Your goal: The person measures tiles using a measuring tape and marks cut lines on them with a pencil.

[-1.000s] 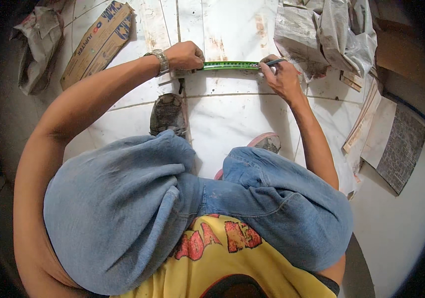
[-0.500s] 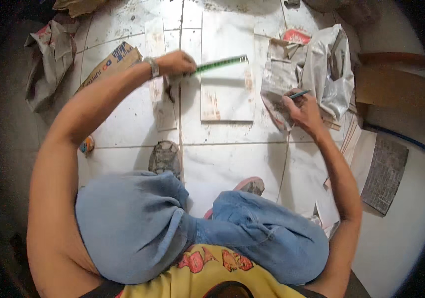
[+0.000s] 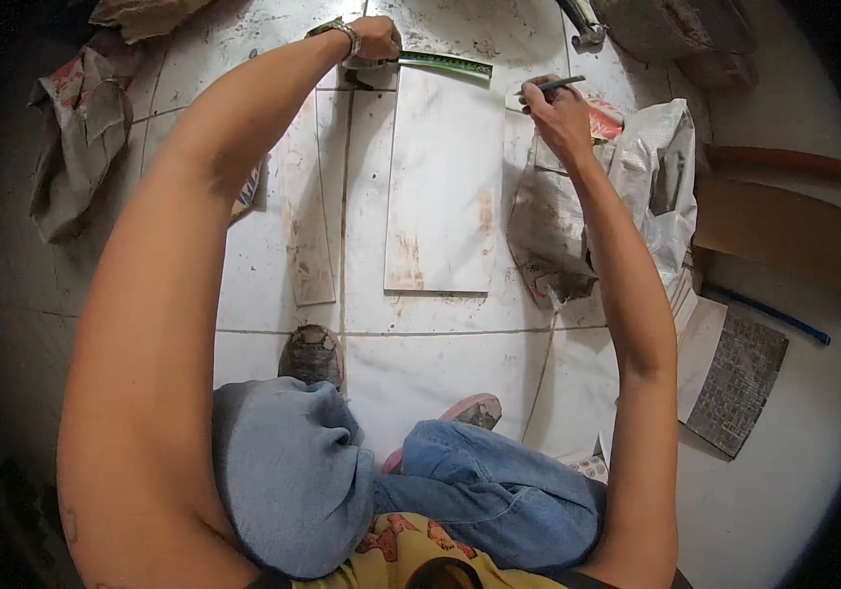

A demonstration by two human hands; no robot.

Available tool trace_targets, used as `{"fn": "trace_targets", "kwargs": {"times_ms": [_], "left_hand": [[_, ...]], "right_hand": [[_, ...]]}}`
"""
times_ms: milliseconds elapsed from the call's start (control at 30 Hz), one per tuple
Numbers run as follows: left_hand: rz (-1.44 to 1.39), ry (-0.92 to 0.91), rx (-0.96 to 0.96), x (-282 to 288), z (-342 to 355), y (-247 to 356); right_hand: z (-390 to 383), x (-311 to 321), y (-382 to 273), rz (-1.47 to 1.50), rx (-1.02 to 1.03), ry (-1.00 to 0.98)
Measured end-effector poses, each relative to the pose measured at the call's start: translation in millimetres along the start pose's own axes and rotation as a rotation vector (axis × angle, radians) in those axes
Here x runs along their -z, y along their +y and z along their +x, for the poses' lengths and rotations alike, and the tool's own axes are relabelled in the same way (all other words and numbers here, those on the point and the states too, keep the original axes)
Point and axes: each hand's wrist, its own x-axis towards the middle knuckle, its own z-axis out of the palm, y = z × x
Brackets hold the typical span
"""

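My left hand [image 3: 374, 39], with a metal watch at its wrist, is closed around a tape measure. The tape's green blade [image 3: 445, 65] sticks out rightward across the far end of a white marbled tile [image 3: 440, 187]. Most of the case is hidden under my fingers. My right hand [image 3: 562, 120] pinches a dark, slim pencil or pen [image 3: 560, 84], just right of the tile's far end and close to the blade's tip. The tile lies flat on the floor, with brownish smears near its near edge. A narrow tile strip [image 3: 308, 226] lies left of it.
A crumpled grey-white sack [image 3: 651, 167] stands right of the tile, partly behind my right forearm. Farther right lie brown boards [image 3: 779, 231], a blue bar [image 3: 769, 312] and a dark patterned tile [image 3: 739, 383]. Another sack [image 3: 81, 128] lies far left. My shoes [image 3: 312, 355] are near the tile.
Both hands have reached farther away. The green blade went from over the tile's middle to its far end, and the right hand brought the pencil or pen closer to it. The view has shifted.
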Motion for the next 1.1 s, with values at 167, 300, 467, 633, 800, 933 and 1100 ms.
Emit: {"fn": "trace_targets", "kwargs": {"times_ms": [167,300,467,633,800,933,1100], "left_hand": [[0.171,-0.047,-0.021,-3,19,-7],[0.026,-0.016,0.021,-11,27,-25],[0.055,-0.071,-0.097,-16,35,-37],[0.047,-0.043,0.070,-13,32,-32],[0.004,-0.035,0.027,-7,22,-21],[0.033,-0.010,0.025,-2,18,-12],[-0.065,-0.078,0.051,2,15,-7]], "right_hand": [[28,-18,15,0.224,-0.215,0.006],[41,-30,21,0.129,-0.182,0.041],[50,-43,21,-0.057,-0.158,0.062],[54,-50,23,-0.075,-0.152,0.073],[59,-56,26,-0.095,-0.111,0.106],[64,-59,24,-0.085,-0.105,0.085],[64,-56,20,-0.114,-0.084,0.058]]}}
